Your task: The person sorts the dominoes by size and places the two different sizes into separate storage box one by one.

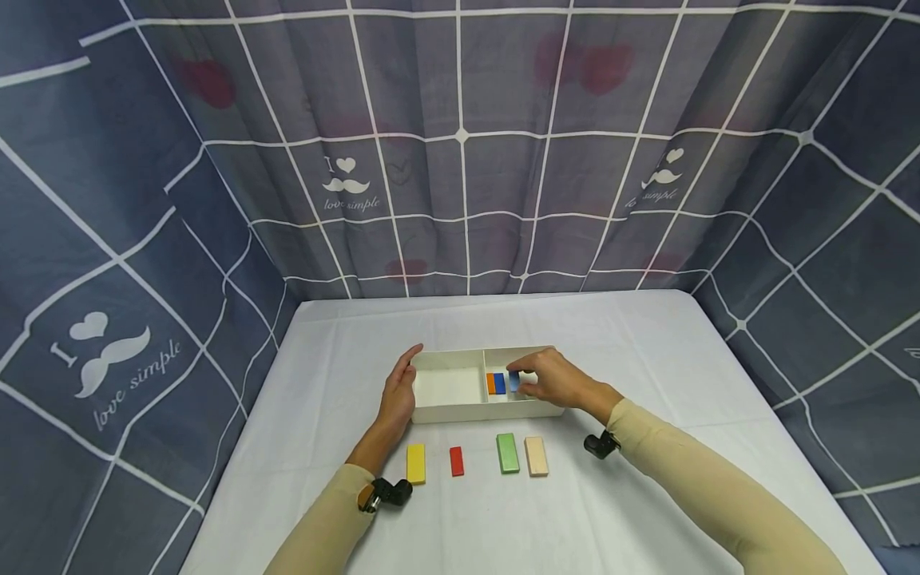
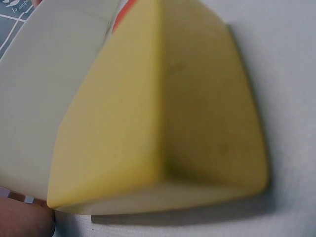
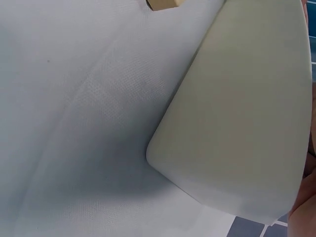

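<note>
Counter (image 1: 632, 343): white cloth, far corners rounded. Curtain (image 1: 431, 184): grey-blue, white grid, behind and both sides. White box (image 1: 460, 414): two compartments; cloth extends widely left and right, less behind. Left hand (image 1: 394, 399): holding box's left end. Right hand (image 1: 557, 379): pinching light-blue block (image 1: 513, 382) in right compartment. Before box, spaced apart: yellow block (image 1: 415, 464), red block (image 1: 456, 461), green block (image 1: 507, 453), wooden block (image 1: 535, 456).

White box (image 1: 449, 414): one, two compartments
Blocks on my counter (image 1: 331, 351): four – yellow block (image 1: 416, 464), red block (image 1: 456, 461), green block (image 1: 507, 453), wooden block (image 1: 536, 456)
Blocks standing together in it: two – orange block (image 1: 491, 383), blue block (image 1: 499, 383)
In my right grip (image 1: 561, 382): one pale blue block (image 1: 513, 382)
</note>
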